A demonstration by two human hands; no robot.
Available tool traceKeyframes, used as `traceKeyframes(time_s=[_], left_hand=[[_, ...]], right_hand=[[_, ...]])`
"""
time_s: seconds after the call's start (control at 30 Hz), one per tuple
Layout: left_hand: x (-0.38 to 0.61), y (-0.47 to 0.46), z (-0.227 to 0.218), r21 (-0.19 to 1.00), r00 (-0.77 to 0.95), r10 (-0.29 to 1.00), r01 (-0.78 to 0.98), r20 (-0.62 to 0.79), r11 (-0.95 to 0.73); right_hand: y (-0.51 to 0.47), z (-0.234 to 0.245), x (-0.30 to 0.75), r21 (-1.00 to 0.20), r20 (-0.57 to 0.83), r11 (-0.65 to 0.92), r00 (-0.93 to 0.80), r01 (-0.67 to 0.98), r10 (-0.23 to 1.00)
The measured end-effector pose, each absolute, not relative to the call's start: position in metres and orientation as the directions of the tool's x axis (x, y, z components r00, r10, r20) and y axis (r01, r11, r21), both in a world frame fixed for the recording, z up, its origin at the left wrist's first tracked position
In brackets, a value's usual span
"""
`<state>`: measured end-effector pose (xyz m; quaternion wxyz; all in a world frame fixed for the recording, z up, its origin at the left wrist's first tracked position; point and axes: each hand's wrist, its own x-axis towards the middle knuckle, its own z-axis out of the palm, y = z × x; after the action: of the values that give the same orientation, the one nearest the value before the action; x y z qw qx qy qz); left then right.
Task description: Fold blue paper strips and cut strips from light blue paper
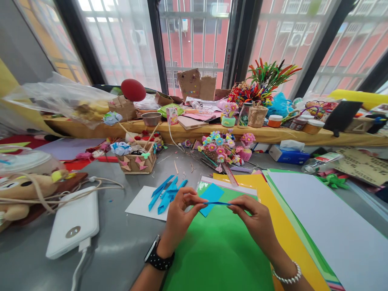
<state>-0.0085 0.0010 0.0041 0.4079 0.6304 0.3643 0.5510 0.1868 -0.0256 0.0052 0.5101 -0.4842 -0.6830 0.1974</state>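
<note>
Between both hands I hold a thin folded strip of blue paper (216,203), seen nearly edge-on above a green sheet (221,250). My left hand (184,210) pinches its left end between thumb and fingers. Its right end is pinched the same way by my right hand (254,216). Just behind the strip, a flat blue paper piece (214,192) lies on the green sheet in a clear sleeve. To the left, several folded blue paper pieces (166,198) rest on a white sheet (139,204), close to my left hand.
A white power bank (75,226) with cables lies at left. A decorated cardboard box (138,161) and colourful craft flowers (221,145) stand behind. Yellow paper (291,234) and a stack of pale sheets (327,218) spread to the right. A tissue box (289,153) sits near the crowded ledge.
</note>
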Motion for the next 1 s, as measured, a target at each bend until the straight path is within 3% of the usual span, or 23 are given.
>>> traceKeyframes(time_s=[0.5, 0.73, 1.0], left_hand=[[-0.0077, 0.0003, 0.0064, 0.896, 0.074, 0.899, 0.083, 0.431, -0.436], [-0.0069, 0.0009, 0.0072, 0.908, 0.206, 0.900, 0.089, 0.385, -0.409], [-0.0080, 0.0030, 0.0031, 0.917, 0.192, 0.915, 0.118, 0.356, -0.382]], right_hand=[[-0.0264, 0.0062, 0.1852, -0.753, 0.518, 0.455, 0.001, 0.476, 0.856], [-0.0257, 0.0047, 0.1845, -0.744, 0.508, 0.447, -0.014, 0.496, 0.861], [-0.0261, 0.0052, 0.1828, -0.747, 0.503, 0.454, -0.033, 0.486, 0.863]])
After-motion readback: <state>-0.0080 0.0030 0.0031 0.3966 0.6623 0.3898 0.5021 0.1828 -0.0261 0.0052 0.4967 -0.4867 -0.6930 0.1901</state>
